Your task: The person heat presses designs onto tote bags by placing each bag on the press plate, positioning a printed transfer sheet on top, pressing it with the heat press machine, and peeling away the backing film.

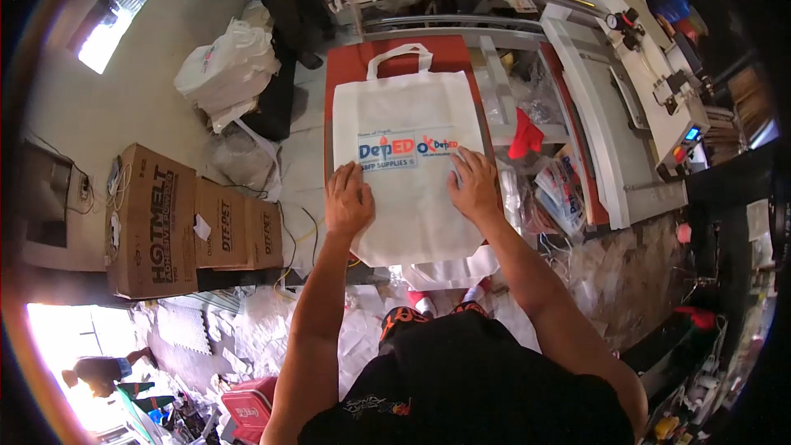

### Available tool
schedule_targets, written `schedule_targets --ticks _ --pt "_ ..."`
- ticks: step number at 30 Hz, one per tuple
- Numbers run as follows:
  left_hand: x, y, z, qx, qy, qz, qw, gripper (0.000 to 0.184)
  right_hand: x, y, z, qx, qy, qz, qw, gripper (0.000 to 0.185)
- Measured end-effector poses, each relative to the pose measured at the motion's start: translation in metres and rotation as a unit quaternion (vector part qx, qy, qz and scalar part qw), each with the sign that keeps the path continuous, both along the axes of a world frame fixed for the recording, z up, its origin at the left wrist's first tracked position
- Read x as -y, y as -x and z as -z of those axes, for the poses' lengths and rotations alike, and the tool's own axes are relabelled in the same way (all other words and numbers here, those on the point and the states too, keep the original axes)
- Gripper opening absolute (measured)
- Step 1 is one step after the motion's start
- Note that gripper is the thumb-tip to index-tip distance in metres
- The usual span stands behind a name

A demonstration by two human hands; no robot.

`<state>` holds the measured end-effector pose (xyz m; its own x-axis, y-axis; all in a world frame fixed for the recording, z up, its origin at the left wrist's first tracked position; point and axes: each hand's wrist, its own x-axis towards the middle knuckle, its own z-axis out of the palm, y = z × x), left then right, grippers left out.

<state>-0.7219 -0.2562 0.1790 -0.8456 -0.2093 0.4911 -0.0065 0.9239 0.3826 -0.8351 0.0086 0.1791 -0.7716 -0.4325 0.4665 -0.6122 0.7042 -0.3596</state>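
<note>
Three brown cardboard boxes (222,235), the largest printed HOTMELT, stand side by side at left. White scraps (268,325) litter the floor (647,268) near a red plastic box (250,405). A person in dark trousers (288,12) stands farther off.

A printing workshop, by the look of it — a large press-like machine (606,115) with a gauge (612,21) and lit control box (684,147), cartons (177,259) marked "HOTMELT" and "DTF PET", a logo-printed bag (412,214) — and sheets (247,342) littering the floor.
</note>
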Motion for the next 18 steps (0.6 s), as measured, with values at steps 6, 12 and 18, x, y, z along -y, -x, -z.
schedule_targets --ticks 6,12,18 --pt "0.001 -0.001 -0.001 0.001 0.002 0.0 1.0 0.042 0.0 0.0 -0.001 -0.009 0.004 -0.002 1.0 0.04" --pt "0.004 -0.001 0.003 0.006 0.011 -0.008 1.0 0.042 0.0 0.002 0.001 -0.01 0.007 -0.011 1.0 0.041" --pt "0.004 -0.001 0.0 0.009 0.011 -0.004 1.0 0.043 0.003 -0.001 -0.013 -0.017 -0.004 0.006 1.0 0.036"
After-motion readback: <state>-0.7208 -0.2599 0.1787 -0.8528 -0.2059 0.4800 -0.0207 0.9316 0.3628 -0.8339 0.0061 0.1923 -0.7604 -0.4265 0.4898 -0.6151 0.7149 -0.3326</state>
